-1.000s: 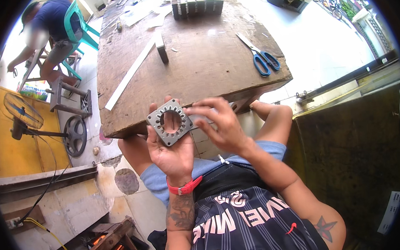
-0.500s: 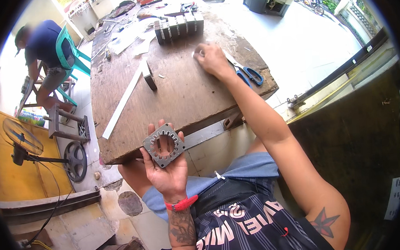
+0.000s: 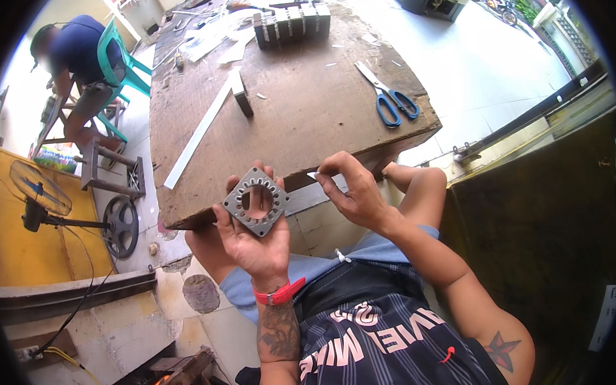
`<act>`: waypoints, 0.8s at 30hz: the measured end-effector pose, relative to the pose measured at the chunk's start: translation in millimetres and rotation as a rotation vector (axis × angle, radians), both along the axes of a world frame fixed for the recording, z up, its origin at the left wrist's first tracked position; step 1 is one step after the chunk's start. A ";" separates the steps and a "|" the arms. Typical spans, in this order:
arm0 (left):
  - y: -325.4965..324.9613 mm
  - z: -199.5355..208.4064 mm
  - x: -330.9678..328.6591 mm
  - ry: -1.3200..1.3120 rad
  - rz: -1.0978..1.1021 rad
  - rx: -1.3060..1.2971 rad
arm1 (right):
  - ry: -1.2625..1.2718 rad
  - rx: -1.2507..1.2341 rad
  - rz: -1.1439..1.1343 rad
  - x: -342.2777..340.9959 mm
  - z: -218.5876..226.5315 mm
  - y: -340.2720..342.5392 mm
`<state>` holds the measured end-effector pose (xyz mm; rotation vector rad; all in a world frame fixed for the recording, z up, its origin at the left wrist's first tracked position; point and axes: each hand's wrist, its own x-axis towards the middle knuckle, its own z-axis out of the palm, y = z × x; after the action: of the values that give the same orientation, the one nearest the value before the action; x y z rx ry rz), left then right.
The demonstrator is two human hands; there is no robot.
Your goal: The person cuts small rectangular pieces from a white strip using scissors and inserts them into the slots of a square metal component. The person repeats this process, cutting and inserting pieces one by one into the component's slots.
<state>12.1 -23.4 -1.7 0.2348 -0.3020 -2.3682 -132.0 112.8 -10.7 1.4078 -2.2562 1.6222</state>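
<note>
My left hand [image 3: 259, 251] holds a square metal stator core [image 3: 261, 225] from below, near the table's front edge. The core has a round bore ringed by slots and a small hole at each corner. Through the bore my fingers show. Just right of it, my right hand [image 3: 357, 193] pinches a small white slip of paper [image 3: 312, 175] between thumb and fingertips. The slip is apart from the core. How much of it my fingers cover I cannot tell.
On the wooden table [image 3: 304, 123] lie blue-handled scissors [image 3: 389, 99], a long white strip [image 3: 200, 134], a dark upright block [image 3: 242, 98] and a row of stacked cores [image 3: 292, 26]. A fan [image 3: 40, 196] stands left; a person [image 3: 81, 54] sits on a green chair [image 3: 117, 70].
My right hand has come back from beside the scissors toward the stator core, carrying the small white slip. My left hand still holds the core, now slightly higher in view.
</note>
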 end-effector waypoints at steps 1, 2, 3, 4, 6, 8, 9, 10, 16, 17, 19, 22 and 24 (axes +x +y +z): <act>2.7 1.3 -0.7 -0.026 0.024 -0.017 | -0.241 -0.089 0.018 8.7 2.2 -4.2; 5.6 2.6 -1.5 -0.048 0.045 -0.046 | -0.181 -0.133 -0.017 15.0 4.7 -6.8; 8.1 3.7 -1.8 -0.075 0.063 -0.088 | -0.250 -0.141 0.018 19.4 6.4 -10.7; 9.5 4.7 -2.2 -0.115 0.072 -0.128 | -0.299 -0.150 0.075 21.6 8.3 -13.7; 12.7 6.2 -1.4 -0.170 0.096 -0.193 | -0.287 -0.124 0.147 24.0 11.7 -16.6; 13.8 7.0 -0.2 -0.203 0.112 -0.242 | -0.112 -0.114 0.160 24.8 14.0 -20.2; 14.4 7.0 0.5 -0.197 0.111 -0.257 | -0.016 -0.110 0.168 25.7 14.8 -21.6; 15.2 6.8 1.1 -0.204 0.112 -0.263 | 0.143 -0.100 0.149 25.3 15.2 -22.8; 22.2 3.8 -0.3 -0.214 0.138 -0.352 | 0.179 -0.052 0.156 29.3 13.8 -28.0; 22.1 3.2 -0.6 -0.210 0.145 -0.369 | 0.204 -0.049 0.165 29.8 14.0 -27.7; 21.1 2.0 -0.9 -0.204 0.159 -0.404 | 0.255 -0.039 0.189 30.8 15.2 -25.9; 18.1 1.1 0.7 -0.209 0.165 -0.457 | 0.259 0.033 0.217 29.8 19.2 -19.7; 17.9 1.0 1.2 -0.220 0.162 -0.463 | 0.260 0.040 0.237 28.3 20.9 -17.8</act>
<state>13.3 -5.4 -0.6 0.2847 -0.8867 -2.0472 -103.7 95.1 10.2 1.8357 -2.0525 1.3554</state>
